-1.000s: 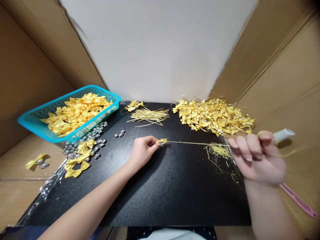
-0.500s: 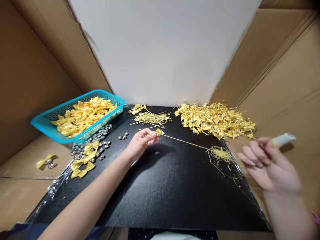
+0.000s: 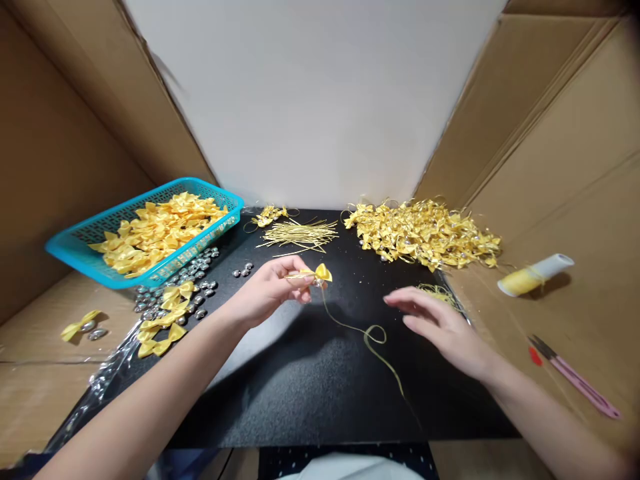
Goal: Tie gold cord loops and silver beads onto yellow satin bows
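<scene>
Between the thumb and fingers of my left hand [image 3: 280, 283] is a yellow ribbon bow [image 3: 323, 272], pinched at one side. Something thin and gold-coloured, like a short cord, shows in the same pinch. A shiny bead seems to sit just under the bow, partly hidden by the fingertips. From the bow a thin yellow thread [image 3: 350, 325] hangs down, loops once and trails over the black table toward its front. My right hand [image 3: 440, 327] hovers to the right of the thread, fingers apart and holding nothing, in front of a small thread tangle [image 3: 437, 293].
A blue basket [image 3: 65, 250] of yellow bows stands at left, with silver beads [image 3: 200, 263] and loose bows [image 3: 163, 340] beside it. Cut gold cords [image 3: 300, 233] lie at the back. Finished-looking bows [image 3: 420, 230] are heaped back right. A thread spool [image 3: 535, 275] and pink-handled snips [image 3: 575, 377] lie at right.
My right hand has come in from the far right and opened. The thread, pulled straight before, now hangs slack in a loop. My left hand still grips the bow.
</scene>
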`<state>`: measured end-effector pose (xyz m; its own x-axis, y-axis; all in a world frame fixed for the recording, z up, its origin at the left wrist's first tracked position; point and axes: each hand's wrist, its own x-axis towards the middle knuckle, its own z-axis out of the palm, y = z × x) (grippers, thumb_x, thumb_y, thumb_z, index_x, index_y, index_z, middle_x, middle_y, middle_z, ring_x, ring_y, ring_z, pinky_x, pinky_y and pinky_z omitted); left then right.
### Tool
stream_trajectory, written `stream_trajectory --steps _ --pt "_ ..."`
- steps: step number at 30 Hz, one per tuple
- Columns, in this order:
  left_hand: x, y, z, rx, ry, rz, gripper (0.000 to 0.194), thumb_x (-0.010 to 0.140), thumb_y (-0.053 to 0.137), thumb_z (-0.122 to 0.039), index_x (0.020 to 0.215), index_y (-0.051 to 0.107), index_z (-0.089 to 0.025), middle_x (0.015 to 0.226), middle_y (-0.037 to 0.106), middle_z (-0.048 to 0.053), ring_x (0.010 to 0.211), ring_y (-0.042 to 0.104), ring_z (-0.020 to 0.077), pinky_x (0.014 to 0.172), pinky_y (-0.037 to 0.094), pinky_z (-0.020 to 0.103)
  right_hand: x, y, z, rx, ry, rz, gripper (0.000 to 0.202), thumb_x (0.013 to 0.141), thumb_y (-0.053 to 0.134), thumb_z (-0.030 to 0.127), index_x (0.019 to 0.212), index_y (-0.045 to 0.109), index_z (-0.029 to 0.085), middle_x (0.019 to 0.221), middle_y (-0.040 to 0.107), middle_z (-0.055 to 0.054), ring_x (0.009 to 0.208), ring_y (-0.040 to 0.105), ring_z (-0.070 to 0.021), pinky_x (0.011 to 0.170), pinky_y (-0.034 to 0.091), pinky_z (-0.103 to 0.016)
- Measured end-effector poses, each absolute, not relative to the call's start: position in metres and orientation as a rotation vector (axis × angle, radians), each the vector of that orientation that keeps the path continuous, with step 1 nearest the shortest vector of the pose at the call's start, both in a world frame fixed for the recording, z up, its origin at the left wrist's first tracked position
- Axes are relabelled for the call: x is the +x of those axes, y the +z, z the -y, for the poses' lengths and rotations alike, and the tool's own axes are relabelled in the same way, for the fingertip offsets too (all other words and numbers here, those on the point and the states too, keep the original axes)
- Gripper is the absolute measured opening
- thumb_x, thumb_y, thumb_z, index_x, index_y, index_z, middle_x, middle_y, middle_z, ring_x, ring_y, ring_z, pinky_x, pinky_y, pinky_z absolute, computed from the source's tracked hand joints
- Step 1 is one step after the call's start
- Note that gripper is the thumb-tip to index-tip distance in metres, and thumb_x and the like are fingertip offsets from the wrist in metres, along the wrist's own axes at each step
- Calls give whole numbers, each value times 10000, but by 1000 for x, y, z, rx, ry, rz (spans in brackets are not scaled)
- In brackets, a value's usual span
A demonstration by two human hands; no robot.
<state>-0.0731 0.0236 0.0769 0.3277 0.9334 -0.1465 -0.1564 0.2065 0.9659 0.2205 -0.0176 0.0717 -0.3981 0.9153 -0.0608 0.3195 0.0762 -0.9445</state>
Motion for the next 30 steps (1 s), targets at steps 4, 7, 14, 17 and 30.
stream_trajectory --steps 4,7,14,17,30 --pt "-56 86 -6 1231 857 -990 304 698 791 -348 718 590 -121 638 656 5 543 568 65 559 457 159 156 65 24 -1043 1373 1616 374 787 700 322 1140 618 230 1225 630 -65 1180 587 -213 1034 470 -383" --pt "-48 89 4 1384 871 -1078 292 715 770 -361 715 603 -122 664 667 19 607 599 97 587 468 177 122 56 25 -1002 1432 1371 311 771 722 339 1027 640 182 1052 701 -72 971 683 -206 886 554 -343" --pt "-48 80 18 1898 950 -1375 181 831 640 -314 769 662 -146 684 700 6 598 622 97 565 438 171 115 49 18 -1064 1345 1250 183 809 652 321 866 718 160 840 736 -63 784 701 -195 736 571 -309" --pt "-46 75 20 2057 1024 -1418 107 824 642 -239 760 661 -156 684 703 -20 579 609 67 574 429 147 116 48 17 -1116 1303 1247 150 792 648 293 796 715 158 739 709 -43 678 665 -164 656 546 -279" --pt "-53 66 8 1337 835 -1199 238 704 752 -338 715 649 -124 644 669 11 566 577 89 562 438 177 136 47 12 -1125 1609 1399 185 762 665 326 791 662 143 729 622 -10 651 542 -104 640 443 -247"
